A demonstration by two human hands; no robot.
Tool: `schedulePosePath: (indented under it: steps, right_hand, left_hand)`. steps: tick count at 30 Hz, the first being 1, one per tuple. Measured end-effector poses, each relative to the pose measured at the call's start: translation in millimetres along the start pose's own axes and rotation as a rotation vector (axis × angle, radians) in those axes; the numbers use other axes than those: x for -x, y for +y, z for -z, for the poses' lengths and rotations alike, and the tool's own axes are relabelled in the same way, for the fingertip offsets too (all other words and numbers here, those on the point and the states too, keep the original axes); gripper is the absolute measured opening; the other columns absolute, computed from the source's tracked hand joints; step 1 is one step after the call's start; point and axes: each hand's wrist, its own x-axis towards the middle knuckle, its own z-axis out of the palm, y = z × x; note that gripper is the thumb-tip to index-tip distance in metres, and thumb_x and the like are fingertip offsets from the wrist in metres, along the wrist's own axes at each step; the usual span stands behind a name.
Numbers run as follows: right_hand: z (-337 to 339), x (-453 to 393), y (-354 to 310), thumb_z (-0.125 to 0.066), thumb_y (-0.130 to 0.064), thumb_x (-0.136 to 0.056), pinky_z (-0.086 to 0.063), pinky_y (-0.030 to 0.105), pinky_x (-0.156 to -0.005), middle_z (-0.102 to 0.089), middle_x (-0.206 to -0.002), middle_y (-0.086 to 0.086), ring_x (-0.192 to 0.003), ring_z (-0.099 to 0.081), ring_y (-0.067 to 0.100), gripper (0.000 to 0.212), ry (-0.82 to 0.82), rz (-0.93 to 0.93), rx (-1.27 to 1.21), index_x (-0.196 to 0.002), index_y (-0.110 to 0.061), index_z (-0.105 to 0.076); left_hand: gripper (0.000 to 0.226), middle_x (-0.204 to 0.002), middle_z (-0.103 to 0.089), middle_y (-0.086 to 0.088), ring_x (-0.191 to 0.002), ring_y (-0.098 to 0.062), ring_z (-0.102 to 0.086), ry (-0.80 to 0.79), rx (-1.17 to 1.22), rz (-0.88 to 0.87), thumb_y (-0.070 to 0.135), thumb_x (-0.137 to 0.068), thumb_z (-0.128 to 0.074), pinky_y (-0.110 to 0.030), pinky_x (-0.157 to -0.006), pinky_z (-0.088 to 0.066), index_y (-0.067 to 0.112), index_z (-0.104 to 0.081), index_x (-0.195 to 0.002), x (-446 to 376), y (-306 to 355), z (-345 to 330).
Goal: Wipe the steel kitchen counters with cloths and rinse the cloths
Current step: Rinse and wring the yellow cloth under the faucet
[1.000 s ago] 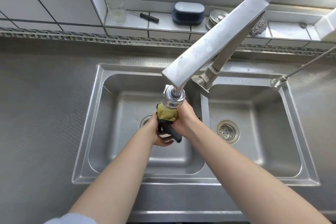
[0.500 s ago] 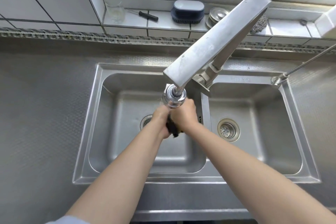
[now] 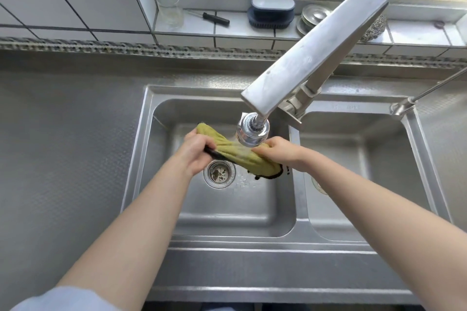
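Steel everywhere here: a textured counter [image 3: 63, 159] wraps a double-bowl sink [image 3: 141, 159], white tile and a window ledge [image 3: 227, 29] running along the far wall. Over the left bowl [image 3: 227, 207], both hands are on a yellow-green cloth with dark edging [image 3: 235, 153], stretched out between them just under the faucet head [image 3: 252, 131]. The left hand [image 3: 195, 153] is closed round the cloth's left end, fingers wrapped tight, a yellow tuft poking out on the far side of the fist. The right hand [image 3: 279, 150] has the other end pinched under curled fingers, and the dark-trimmed corner hangs loose below it, against the divider between the bowls. Water looks to be streaming off the head onto the cloth's middle, with droplets scattered on the bowl floor to the right of the drain strainer [image 3: 219, 172], which sits just near of the left hand. The broad flat faucet spout [image 3: 321, 45] slants in from the far right. In the right bowl [image 3: 366, 184], the drain is mostly hidden by the right forearm. Up on the ledge, left to right: a clear glass [image 3: 169, 10], a black-handled tool [image 3: 216, 18], a dark blue brush with a pale top [image 3: 271, 11], stacked metal lids [image 3: 312, 16], and a steel scourer [image 3: 374, 28] peeking out behind the spout.
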Motion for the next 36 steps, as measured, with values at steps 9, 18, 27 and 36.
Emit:
schedulePosePath:
  steps: [9, 18, 27, 36]
  right_hand:
    - [-32, 3, -22, -0.057, -0.025, -0.098, -0.06, 0.046, -0.068, -0.062, -0.125, 0.014, -0.107, -0.066, 0.033, 0.032, 0.097, 0.058, -0.803, -0.124, -0.009, -0.051]
    - [-61, 19, -31, -0.043, -0.033, -0.08, -0.041, 0.029, -0.059, -0.063, -0.076, -0.001, -0.074, -0.053, 0.024, 0.015, 0.611, 0.101, -0.248, -0.083, -0.026, -0.055]
    - [-23, -21, -16, -0.053, -0.033, -0.096, -0.051, 0.038, -0.068, -0.06, -0.091, 0.015, -0.081, -0.061, 0.031, 0.027, 0.497, -0.174, -0.467, -0.095, -0.006, -0.052]
    - [-48, -3, -11, -0.034, -0.006, -0.09, -0.049, 0.054, -0.075, -0.063, -0.062, 0.011, -0.05, -0.058, 0.023, 0.029, 0.094, -0.254, -1.215, -0.104, -0.003, -0.059]
  left_hand:
    - [0.015, -0.098, -0.062, -0.013, -0.073, -0.024, -0.062, 0.171, -0.376, 0.031, 0.025, -0.1, -0.045, -0.035, -0.049, -0.058, 0.014, -0.051, -0.109, -9, -37, -5]
    - [0.018, -0.06, -0.048, -0.005, -0.05, -0.018, -0.047, -0.035, -0.172, 0.214, 0.022, -0.081, -0.056, -0.017, -0.043, -0.036, 0.019, -0.045, -0.067, 13, -58, -59]
    - [0.024, -0.057, -0.042, 0.001, -0.038, -0.009, -0.034, 0.007, -0.161, 0.129, 0.015, -0.084, -0.061, -0.015, -0.037, -0.018, 0.02, -0.046, -0.066, 3, -15, -15]
    - [0.032, -0.122, -0.051, -0.031, -0.105, -0.043, -0.058, 0.06, 0.203, 0.115, -0.001, -0.095, -0.048, -0.058, -0.076, -0.052, 0.008, -0.043, -0.126, -1, -16, 4]
